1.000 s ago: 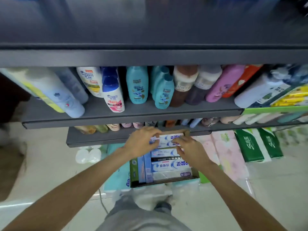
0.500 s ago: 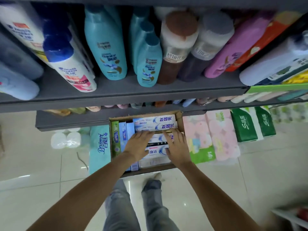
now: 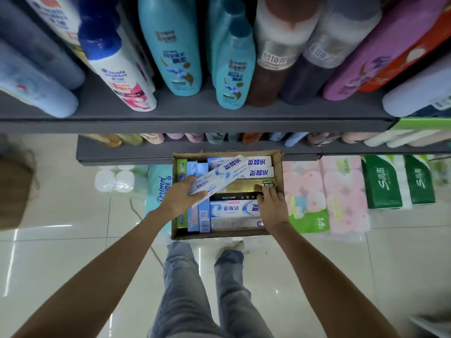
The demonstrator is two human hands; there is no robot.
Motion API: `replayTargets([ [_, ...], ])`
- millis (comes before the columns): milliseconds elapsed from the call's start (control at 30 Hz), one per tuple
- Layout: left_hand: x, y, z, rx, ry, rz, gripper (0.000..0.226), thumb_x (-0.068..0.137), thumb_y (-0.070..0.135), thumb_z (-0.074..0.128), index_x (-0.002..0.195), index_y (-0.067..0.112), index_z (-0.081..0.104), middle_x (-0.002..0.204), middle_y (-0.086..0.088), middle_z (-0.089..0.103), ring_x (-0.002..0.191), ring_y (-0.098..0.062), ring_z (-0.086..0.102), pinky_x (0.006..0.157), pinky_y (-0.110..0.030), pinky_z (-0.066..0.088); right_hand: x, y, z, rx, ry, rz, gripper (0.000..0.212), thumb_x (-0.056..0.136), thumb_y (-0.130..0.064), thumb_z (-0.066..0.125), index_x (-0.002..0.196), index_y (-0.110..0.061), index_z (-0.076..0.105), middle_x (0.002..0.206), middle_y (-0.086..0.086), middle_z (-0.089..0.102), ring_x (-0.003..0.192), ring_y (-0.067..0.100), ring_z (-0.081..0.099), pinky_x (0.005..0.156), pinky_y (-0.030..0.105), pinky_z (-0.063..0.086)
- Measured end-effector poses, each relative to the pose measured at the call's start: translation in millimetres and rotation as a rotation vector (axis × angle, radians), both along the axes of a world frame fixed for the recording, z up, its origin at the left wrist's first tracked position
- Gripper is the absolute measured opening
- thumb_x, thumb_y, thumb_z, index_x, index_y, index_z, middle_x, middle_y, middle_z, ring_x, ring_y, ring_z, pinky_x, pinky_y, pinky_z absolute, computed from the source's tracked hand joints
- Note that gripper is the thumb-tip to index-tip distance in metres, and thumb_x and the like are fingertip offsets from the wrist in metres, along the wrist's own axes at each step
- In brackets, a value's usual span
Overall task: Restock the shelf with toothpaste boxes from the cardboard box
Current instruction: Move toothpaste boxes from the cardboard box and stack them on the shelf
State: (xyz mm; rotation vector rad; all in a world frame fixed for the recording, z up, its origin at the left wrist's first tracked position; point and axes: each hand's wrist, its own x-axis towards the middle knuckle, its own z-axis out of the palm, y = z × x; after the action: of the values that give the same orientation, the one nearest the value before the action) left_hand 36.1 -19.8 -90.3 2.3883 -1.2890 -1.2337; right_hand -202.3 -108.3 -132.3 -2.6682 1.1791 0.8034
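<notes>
The toothpaste box (image 3: 219,178) is white and blue. The cardboard box (image 3: 277,164) is brown. The shelf (image 3: 195,118) is grey. The floor (image 3: 61,252) is shiny cream.

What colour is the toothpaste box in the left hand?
White and light blue toothpaste box, with blue lettering, held by the left hand; seen in the head view.

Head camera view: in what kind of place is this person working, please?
Most likely a shop aisle, such as a supermarket. Shampoo bottles line a grey shelf, packs of toilet paper stand on the tiled floor, and the left hand lifts a toothpaste box from a cardboard box.
</notes>
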Motion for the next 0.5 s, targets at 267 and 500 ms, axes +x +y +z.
replayTargets([
  [267,2,-8,-1,0.213,0.118,-0.103,0.056,0.079,0.028,0.069,0.123,0.013,0.038,0.114,-0.006,0.057,0.087,-0.021,0.057,0.07,-0.029,0.045,-8,-16,33,0.091,-0.152,-0.159,0.064,0.075,-0.029,0.072,0.132,-0.022,0.042,0.134,0.007,0.034,0.115,0.029,0.044,0.094,0.037,0.043],
  [500,-8,-17,1,0.218,0.172,-0.099,0.071,0.083,0.059,0.056,0.14,0.025,0.03,0.128,-0.002,0.056,0.101,-0.023,0.06,0.078,-0.03,0.047,3,-8,59,0.453,-0.911,-0.875,0.064,0.065,-0.015,0.084,0.118,-0.022,0.048,0.113,-0.001,0.044,0.101,0.014,0.053,0.084,0.023,0.049],
])
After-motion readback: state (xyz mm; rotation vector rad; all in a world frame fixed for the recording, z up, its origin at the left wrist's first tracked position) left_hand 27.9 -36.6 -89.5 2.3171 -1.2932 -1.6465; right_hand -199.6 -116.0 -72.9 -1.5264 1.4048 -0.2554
